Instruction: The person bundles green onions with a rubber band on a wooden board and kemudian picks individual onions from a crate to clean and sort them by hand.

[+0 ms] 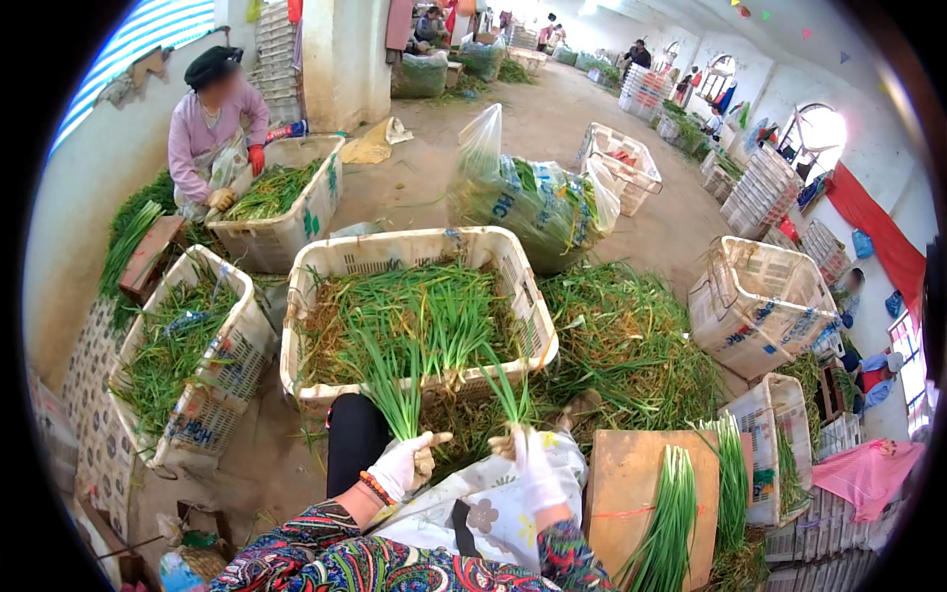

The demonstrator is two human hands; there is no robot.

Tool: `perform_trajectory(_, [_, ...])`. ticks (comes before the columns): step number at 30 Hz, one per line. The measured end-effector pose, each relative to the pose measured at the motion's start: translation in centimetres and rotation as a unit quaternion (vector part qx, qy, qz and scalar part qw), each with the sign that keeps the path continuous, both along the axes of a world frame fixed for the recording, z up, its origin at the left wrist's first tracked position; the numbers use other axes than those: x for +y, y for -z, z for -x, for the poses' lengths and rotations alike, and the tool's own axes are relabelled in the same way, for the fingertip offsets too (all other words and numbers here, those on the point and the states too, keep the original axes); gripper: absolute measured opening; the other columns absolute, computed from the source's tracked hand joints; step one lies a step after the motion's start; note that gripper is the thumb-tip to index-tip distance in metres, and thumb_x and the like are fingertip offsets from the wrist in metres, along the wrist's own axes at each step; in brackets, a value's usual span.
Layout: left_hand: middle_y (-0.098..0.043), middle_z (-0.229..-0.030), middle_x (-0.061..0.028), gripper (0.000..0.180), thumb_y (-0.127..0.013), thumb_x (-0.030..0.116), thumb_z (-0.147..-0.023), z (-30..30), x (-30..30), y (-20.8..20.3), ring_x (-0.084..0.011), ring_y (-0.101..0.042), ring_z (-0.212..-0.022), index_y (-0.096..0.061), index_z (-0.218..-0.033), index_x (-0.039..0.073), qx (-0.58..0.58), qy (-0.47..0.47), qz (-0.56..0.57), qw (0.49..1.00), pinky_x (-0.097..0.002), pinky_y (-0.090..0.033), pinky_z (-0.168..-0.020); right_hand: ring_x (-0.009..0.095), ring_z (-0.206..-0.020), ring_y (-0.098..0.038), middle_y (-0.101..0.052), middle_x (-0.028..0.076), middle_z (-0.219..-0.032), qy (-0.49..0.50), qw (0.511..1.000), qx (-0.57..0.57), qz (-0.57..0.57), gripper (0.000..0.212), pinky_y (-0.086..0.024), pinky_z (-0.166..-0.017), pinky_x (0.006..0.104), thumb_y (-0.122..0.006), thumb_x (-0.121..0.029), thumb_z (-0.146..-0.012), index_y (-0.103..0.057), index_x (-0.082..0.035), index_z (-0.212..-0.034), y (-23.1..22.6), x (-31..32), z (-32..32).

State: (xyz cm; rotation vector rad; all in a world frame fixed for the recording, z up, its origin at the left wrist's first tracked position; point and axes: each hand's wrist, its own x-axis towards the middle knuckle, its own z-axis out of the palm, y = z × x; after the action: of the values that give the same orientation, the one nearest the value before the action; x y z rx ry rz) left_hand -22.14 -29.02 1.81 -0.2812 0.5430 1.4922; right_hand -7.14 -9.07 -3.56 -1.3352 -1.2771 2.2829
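My left hand [402,466], in a pale glove stained brown at the fingers, is closed round a bunch of garlic chives [393,397], leaves pointing up and away. Beside it my right hand [528,464], gloved too, pinches a thinner tuft of garlic chives [510,395] by the stem ends. Both hands are above my lap, which a flowered apron [483,513] covers. Just beyond them stands a large white plastic crate [538,335] of loose chives mixed with brown, withered leaves. To my right, a neat pile of chives with white stems [666,523] lies on a wooden board [612,474].
A heap of leaves [626,360] covers the floor right of the crate. Other crates stand at left [212,395] and right [755,311]. A stuffed clear plastic bag [533,212] is behind. A co-worker [219,133] sits at far left over a filled crate [286,227].
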Motion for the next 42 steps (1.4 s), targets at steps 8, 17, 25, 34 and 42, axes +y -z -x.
perform_trajectory(8, [-0.041,-0.052,0.0048,0.026,-0.051,0.028,-0.085,-2.5,1.9,-0.7,-0.0081,-0.034,-0.042,-0.055,-0.096,0.004,0.134,0.096,-0.025,0.986,-0.0234,-0.029,-0.040,0.011,-0.048,-0.054,-0.061,0.008,-0.068,-0.089,0.995,0.043,-0.019,0.025,-0.043,-0.043,0.0212,-0.049,-0.029,-0.087,-0.048,-0.005,-0.094,-7.3,-9.9,0.3])
perform_trajectory(17, [-0.049,-0.056,0.0061,0.019,-0.056,0.020,-0.082,-1.6,2.2,-3.3,-0.0035,-0.032,-0.040,-0.064,-0.089,0.004,0.305,0.009,0.068,0.950,-0.0187,-0.021,-0.038,0.004,-0.054,-0.045,-0.055,-0.001,-0.069,-0.016,0.981,0.062,-0.185,0.015,-0.037,-0.047,0.0177,-0.064,-0.014,-0.077,-0.051,-0.006,-0.079,-5.7,-9.3,2.8])
perform_trajectory(25, [-0.063,-0.087,-0.0062,0.029,-0.046,0.022,-0.087,-0.1,3.3,-3.4,-0.0090,-0.055,-0.063,-0.058,-0.099,-0.001,0.200,0.002,-0.014,0.980,-0.0197,-0.039,-0.051,0.009,-0.063,-0.054,-0.059,0.005,-0.075,-0.111,0.943,0.066,-0.308,0.023,-0.043,-0.058,0.0242,-0.061,-0.023,-0.079,-0.057,-0.003,-0.088,-7.3,-8.4,2.5])
perform_trajectory(34, [-0.026,-0.051,0.0093,0.033,-0.044,0.023,-0.090,5.9,3.6,-5.6,-0.0008,-0.024,-0.041,-0.050,-0.108,-0.004,0.167,-0.120,-0.084,0.975,-0.0151,-0.021,-0.036,0.017,-0.076,-0.055,-0.058,0.013,-0.093,0.049,0.998,0.024,0.030,0.066,-0.044,-0.067,0.0267,-0.036,-0.060,-0.081,-0.054,0.001,-0.098,-7.1,-0.5,-2.6])
perform_trajectory(42, [-0.028,-0.049,0.0081,0.037,-0.042,0.025,-0.090,1.8,2.0,-4.5,-0.0038,-0.027,-0.042,-0.045,-0.118,0.001,0.153,-0.004,-0.094,0.984,-0.0173,-0.025,-0.039,0.011,-0.049,-0.053,-0.061,0.007,-0.069,-0.157,0.948,0.185,0.207,0.048,-0.042,-0.048,0.0211,-0.040,-0.049,-0.085,-0.058,-0.005,-0.093,-7.6,-9.2,4.1])
